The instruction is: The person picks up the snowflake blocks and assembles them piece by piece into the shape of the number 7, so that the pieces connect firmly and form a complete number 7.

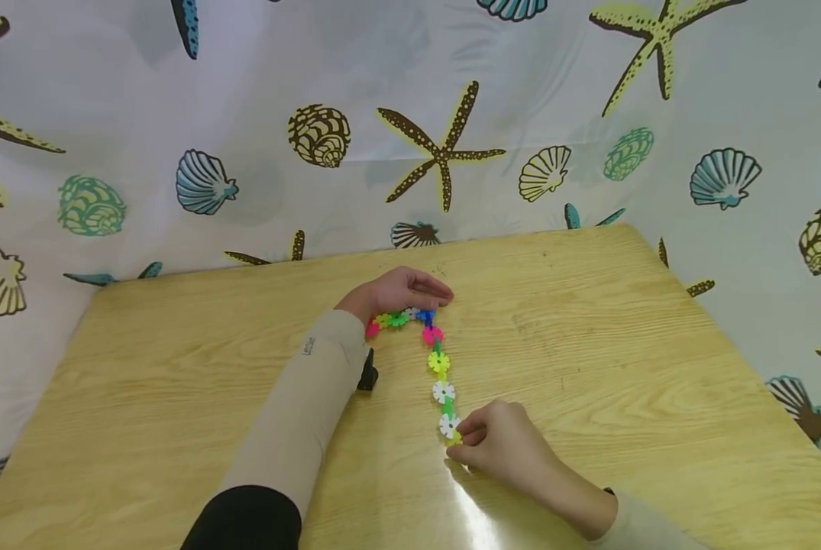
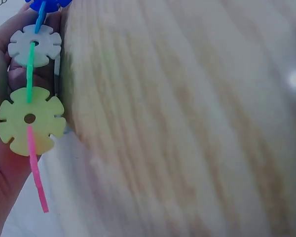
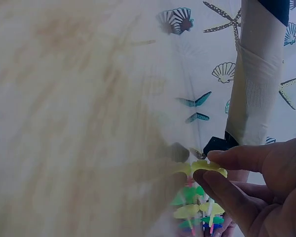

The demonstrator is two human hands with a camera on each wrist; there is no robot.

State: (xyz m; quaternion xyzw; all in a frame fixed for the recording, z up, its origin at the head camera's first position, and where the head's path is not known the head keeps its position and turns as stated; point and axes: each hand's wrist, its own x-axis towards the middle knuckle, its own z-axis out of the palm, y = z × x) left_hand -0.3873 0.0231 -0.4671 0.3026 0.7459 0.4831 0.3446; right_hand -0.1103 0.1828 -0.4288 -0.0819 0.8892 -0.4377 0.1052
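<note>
A chain of colourful notched flower discs, slotted into one another, lies on the table in a bent line. My right hand pinches a yellow disc at the chain's near end between thumb and fingers, beside a white disc. Along the far stretch, my left hand lies on its edge with the fingers extended, its palm side against or close to the chain. In the left wrist view, a pale yellow disc and a pink disc seen edge-on form the chain's other end.
The wooden table extends around the chain on both sides. A white cloth printed with shells and starfish hangs behind and beside it. A black wrist device sits under the left sleeve's cuff.
</note>
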